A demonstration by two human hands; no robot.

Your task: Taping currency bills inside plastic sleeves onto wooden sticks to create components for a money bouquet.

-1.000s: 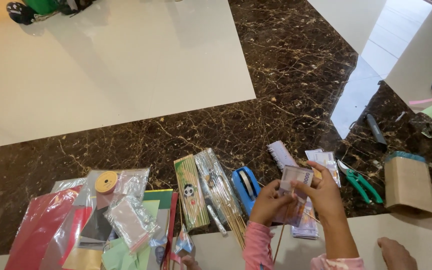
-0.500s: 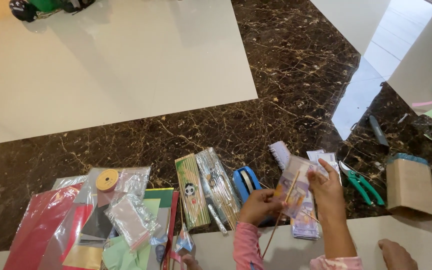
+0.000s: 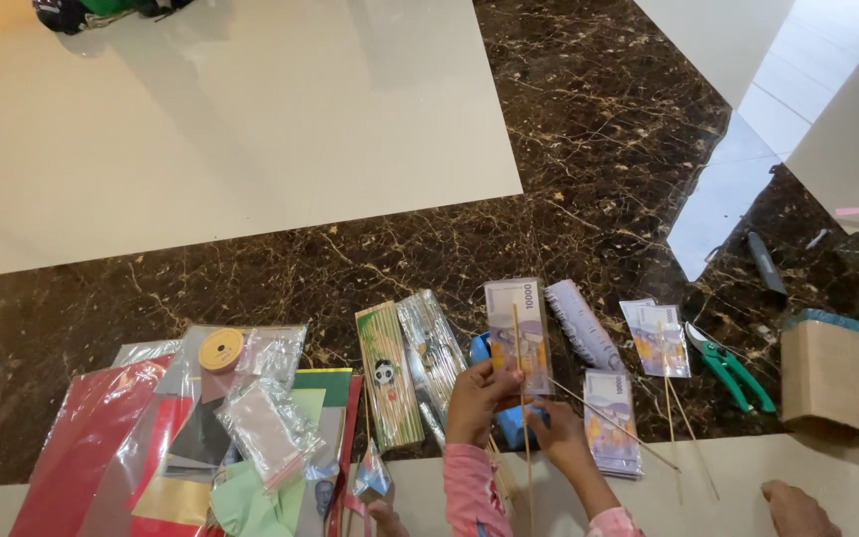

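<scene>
**Banknote and stick held over the dark floor**

In the head view, my left hand (image 3: pixel 477 400) is closed around the lower left edge of a purple banknote (image 3: pixel 518 333), which stands upright above my fingers. A thin wooden stick (image 3: pixel 520 398) runs along the middle of the note and passes down between my two hands. My right hand (image 3: pixel 559 440) is just below and to the right of the left one, its fingers pinched on the stick under the note.

Behind my fingers is a blue tape dispenser (image 3: pixel 509 423), partly hidden. To the left of my left hand lies a packet of wooden sticks (image 3: pixel 388 376). To the right of my right hand lies a small pile of banknotes (image 3: pixel 612 422), and further right, green pruning shears (image 3: pixel 728 366) and a brown paper bag (image 3: pixel 832 378). Far to the left are coloured paper sheets in plastic (image 3: pixel 101 447).
</scene>
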